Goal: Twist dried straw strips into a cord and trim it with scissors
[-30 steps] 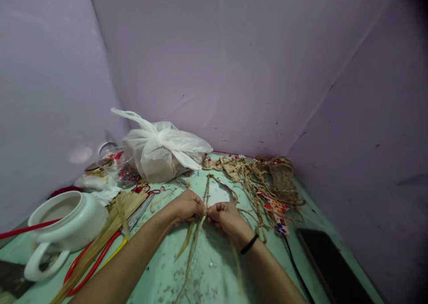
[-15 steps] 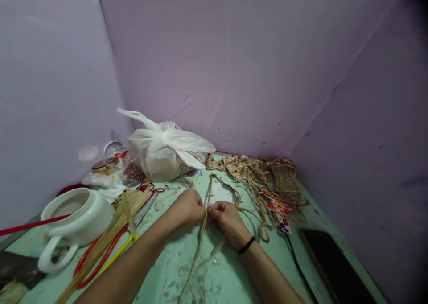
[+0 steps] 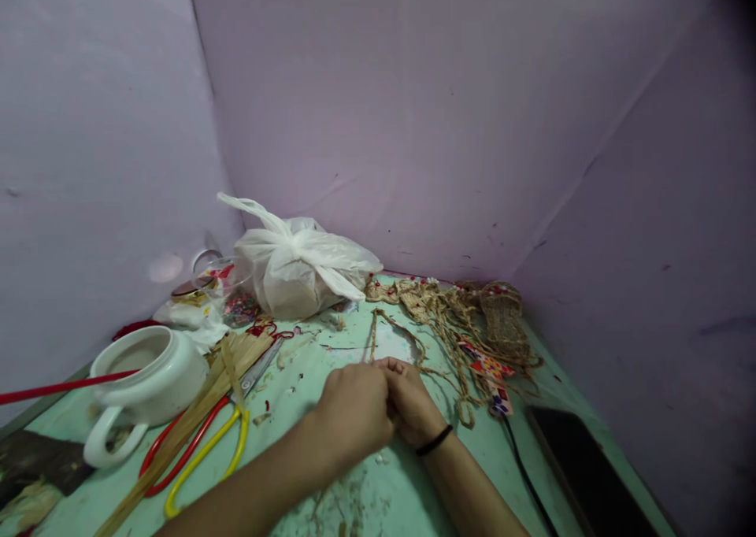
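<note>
Cord: the brown cord [image 3: 374, 336] lies on the green table [image 3: 390, 505], at 12 o'clock from my hands, with its near part hidden under them.
Left hand: my left hand [image 3: 357, 407] is bent over with its back up. The fingers curl under where I can't see them, so I cannot tell what they have or how tight.
Right hand: my right hand [image 3: 410, 399] touches the left one at 3 o'clock. Thumb and fingers are pinched close, and I think they have the cord, though my left hand covers the spot.
Doing it well: I think I should pinch right by the bit I'm working, pull gently to take out the slack, and make small, even moves. If I tug hard, the far bend might slide.
Which way it points: the straight part's long way runs from 12 to 6 o'clock, a tiny bit slanted, with its near end coming at me.
Bend: at the far tip it turns sharply, and the other side curves back toward 4 o'clock, around a pale flat thing [image 3: 393, 344].
Near by: more brown cord [image 3: 419, 302] sits at 1 o'clock, a white bag [image 3: 301, 269] at 11, and scissors [image 3: 258, 372] near 9 or 10.
</note>
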{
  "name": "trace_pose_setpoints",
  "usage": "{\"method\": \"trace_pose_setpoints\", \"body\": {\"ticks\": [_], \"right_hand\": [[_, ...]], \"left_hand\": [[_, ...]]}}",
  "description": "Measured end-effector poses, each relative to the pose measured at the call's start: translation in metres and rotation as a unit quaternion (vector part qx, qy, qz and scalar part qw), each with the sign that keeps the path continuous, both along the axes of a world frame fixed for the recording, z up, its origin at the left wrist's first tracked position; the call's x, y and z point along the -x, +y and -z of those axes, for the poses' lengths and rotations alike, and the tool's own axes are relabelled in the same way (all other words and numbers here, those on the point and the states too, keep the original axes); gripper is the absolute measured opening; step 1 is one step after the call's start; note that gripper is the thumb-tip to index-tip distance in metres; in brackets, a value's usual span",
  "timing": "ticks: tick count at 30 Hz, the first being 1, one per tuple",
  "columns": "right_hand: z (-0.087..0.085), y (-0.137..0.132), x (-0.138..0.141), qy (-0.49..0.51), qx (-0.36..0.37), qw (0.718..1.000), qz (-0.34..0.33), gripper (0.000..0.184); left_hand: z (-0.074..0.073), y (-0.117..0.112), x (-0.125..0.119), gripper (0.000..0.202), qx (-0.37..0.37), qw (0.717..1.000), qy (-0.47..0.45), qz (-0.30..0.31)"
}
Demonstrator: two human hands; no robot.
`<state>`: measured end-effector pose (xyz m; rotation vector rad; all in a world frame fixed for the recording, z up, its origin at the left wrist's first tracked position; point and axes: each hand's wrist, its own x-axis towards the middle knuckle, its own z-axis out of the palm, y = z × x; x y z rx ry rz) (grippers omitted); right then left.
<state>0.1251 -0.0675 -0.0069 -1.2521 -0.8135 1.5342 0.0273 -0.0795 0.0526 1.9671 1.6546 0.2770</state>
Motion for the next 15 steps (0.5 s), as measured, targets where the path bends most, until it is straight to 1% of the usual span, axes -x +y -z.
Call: {"method": "trace_pose_setpoints", "body": {"ticks": [1, 2, 3, 4, 5, 7, 8, 9, 10, 12, 14, 15], "right_hand": [[-0.001, -0.001, -0.002, -0.006, 0.003, 1.0, -0.01, 0.009], [-0.001, -0.002, -0.004, -0.015, 0.005, 1.0, -0.022, 0.01], [-0.001, -0.002, -0.006, -0.023, 0.007, 0.999, -0.032, 0.011], [-0.001, -0.003, -0.007, -0.028, 0.008, 0.999, -0.04, 0.012], [-0.001, -0.003, -0.009, -0.028, 0.007, 0.998, -0.047, 0.014], [0.0, -0.002, -0.01, -0.014, -0.003, 0.998, -0.057, 0.016], [0.001, -0.002, -0.009, -0.004, -0.011, 0.998, -0.061, 0.017], [0.002, -0.001, -0.009, 0.005, -0.02, 0.998, -0.064, 0.017], [0.003, -0.001, -0.009, 0.005, -0.03, 0.997, -0.066, 0.017], [0.005, 0.0, -0.009, -0.032, -0.057, 0.996, -0.063, 0.015], [0.007, 0.001, -0.01, -0.113, -0.088, 0.988, -0.059, 0.014], [0.007, 0.001, -0.011, -0.16, -0.106, 0.98, -0.058, 0.013]], "left_hand": [[-0.003, 0.007, 0.006, 0.011, -0.012, 1.0, 0.017, -0.013], [-0.004, 0.014, 0.012, 0.012, -0.029, 0.999, 0.019, -0.034], [-0.005, 0.02, 0.016, 0.014, -0.032, 0.998, -0.012, -0.053], [-0.004, 0.026, 0.019, 0.013, 0.009, 0.995, -0.069, -0.067], [-0.001, 0.031, 0.02, 0.012, 0.082, 0.984, -0.129, -0.088], [0.007, 0.037, 0.018, 0.011, 0.214, 0.944, -0.236, -0.092], [0.013, 0.038, 0.015, 0.01, 0.256, 0.922, -0.275, -0.091], [0.018, 0.038, 0.013, 0.01, 0.279, 0.907, -0.303, -0.089], [0.022, 0.038, 0.011, 0.011, 0.286, 0.899, -0.319, -0.092], [0.028, 0.039, 0.009, 0.011, 0.282, 0.899, -0.316, -0.11], [0.031, 0.04, 0.01, 0.01, 0.271, 0.913, -0.282, -0.117], [0.031, 0.041, 0.011, 0.01, 0.263, 0.921, -0.262, -0.116]]}}
